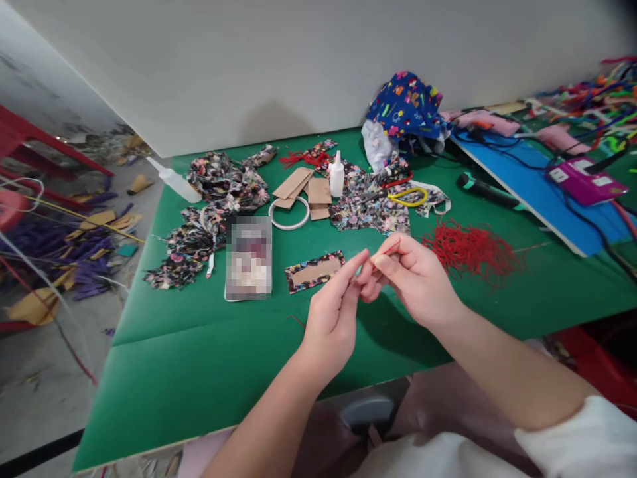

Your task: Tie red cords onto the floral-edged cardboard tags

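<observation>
Green table (199, 358) | upright bottle (337, 179), contents unclear | right hand (421, 282) pinches thread (393, 247)

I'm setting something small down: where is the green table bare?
Front left of the green table, between the pixelated rectangular object, left forearm and front edge; another, smaller, between the red thread pile and right forearm. Crowded: back middle; black floral fabric, brown cardboard and white plastic bottle.

1. No word, brand, number or sign can be read.
2. Right side of the frame: the purple box (587, 184) carries pale label-like patches (559, 174), too small and blurred to make out.
3. Left of centre: the face of the phone-like object (249, 259) is pixelated, so any lettering there cannot be told.
</observation>
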### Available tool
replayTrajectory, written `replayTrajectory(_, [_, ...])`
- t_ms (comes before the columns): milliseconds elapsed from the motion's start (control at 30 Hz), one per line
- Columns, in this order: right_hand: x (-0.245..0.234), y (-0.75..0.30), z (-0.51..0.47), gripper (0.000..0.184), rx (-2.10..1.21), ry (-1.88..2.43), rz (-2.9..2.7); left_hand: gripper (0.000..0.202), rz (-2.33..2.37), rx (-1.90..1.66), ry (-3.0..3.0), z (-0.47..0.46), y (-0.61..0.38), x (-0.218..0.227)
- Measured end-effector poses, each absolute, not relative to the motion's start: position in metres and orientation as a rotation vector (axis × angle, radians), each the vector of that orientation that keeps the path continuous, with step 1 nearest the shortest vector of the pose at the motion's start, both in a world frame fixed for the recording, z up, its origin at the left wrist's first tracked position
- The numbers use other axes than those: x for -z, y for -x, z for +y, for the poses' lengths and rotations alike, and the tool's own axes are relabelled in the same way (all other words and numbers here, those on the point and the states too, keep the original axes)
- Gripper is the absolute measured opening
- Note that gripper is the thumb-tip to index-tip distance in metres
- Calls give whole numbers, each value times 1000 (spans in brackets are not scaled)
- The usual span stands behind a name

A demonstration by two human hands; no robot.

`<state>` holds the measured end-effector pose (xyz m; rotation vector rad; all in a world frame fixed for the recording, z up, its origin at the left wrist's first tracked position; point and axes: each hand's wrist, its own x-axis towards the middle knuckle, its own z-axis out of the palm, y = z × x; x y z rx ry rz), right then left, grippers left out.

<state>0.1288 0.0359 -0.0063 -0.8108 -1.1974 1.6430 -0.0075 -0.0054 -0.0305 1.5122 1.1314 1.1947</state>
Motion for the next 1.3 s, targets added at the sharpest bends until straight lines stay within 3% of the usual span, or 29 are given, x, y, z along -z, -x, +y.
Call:
replayTrajectory(467, [1,-143,49,18,-1262,1014,-1317,37,1333,-813,-1828,6,18,32])
replayTrajectory(700, [3,-135,43,17,-1380,1009,-1331,43,1376,-1124,-1811,4,24,22])
replayTrajectory(933, [7,-120,29,13,-1484,1026,-1422,41,1099,-977,-1417,1,15,18])
replayTrajectory(1300, [13,-123,34,18,-1380,1065,-1391,35,1300,-1151,-1525,-2,16,26])
